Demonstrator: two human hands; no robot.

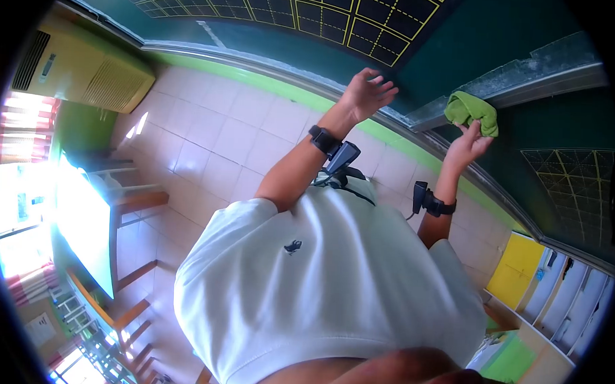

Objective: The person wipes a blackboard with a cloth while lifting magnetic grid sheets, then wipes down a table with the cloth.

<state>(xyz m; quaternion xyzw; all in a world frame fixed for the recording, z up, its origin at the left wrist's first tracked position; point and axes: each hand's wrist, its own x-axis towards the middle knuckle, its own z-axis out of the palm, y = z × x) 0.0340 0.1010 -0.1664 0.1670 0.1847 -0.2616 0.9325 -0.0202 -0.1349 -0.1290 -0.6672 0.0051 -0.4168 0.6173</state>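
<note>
A crumpled green cloth (471, 108) is pressed against the metal frame edge (548, 87) between two dark green board panels. My right hand (469, 146) grips its lower side, with fingers partly tucked under the folds. My left hand (368, 96) is held near the lower edge of the chalkboard (312, 44), fingers apart and nothing in them. Whether it touches the board cannot be made out. Whitish dusty smears show along the frame near the cloth.
Below the board runs a ledge (258, 67). A yellowish cabinet-like unit (88, 69) stands at upper left, beside the tiled floor (218, 131). Desks and a bright tabletop (89, 228) are at left. Shelves (564, 299) and a yellow door (514, 272) are at right.
</note>
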